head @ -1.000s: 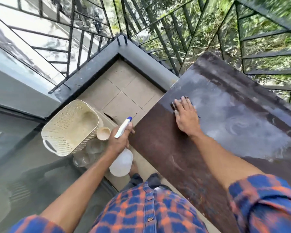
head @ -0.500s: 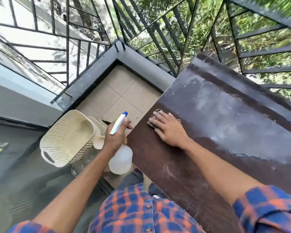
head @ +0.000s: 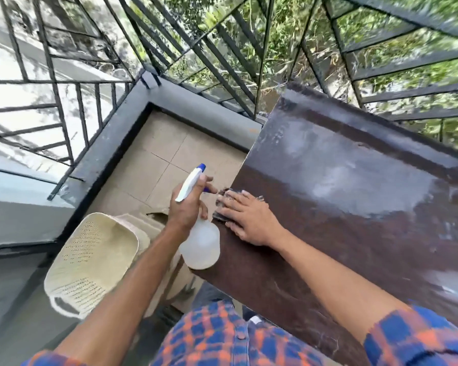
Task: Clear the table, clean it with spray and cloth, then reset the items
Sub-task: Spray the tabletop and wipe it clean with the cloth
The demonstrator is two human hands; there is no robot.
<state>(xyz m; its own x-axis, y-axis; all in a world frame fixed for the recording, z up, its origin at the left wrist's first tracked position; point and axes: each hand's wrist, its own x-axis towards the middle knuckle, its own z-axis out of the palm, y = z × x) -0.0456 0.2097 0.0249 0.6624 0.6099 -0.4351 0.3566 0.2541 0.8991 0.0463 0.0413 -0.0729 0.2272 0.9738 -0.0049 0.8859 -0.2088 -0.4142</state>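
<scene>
A dark brown table [head: 354, 207] fills the right side, its top streaked with wet patches. My right hand [head: 249, 220] lies flat with straight fingers on a dark cloth [head: 224, 194] at the table's left edge; most of the cloth is hidden under the hand. My left hand [head: 187, 207] grips the neck of a white spray bottle [head: 201, 247] with a blue-tipped nozzle, held just off the table's left edge beside the cloth.
A cream perforated basket [head: 90, 260] lies tilted on a low stand left of the table. Beige floor tiles [head: 164, 159] run to a grey curb and black metal railing [head: 222, 62] that wraps the balcony corner. Greenery lies beyond.
My right hand has slid the cloth toward me along the table's left edge. My left hand with the spray bottle has come closer to the table, beside the cloth.
</scene>
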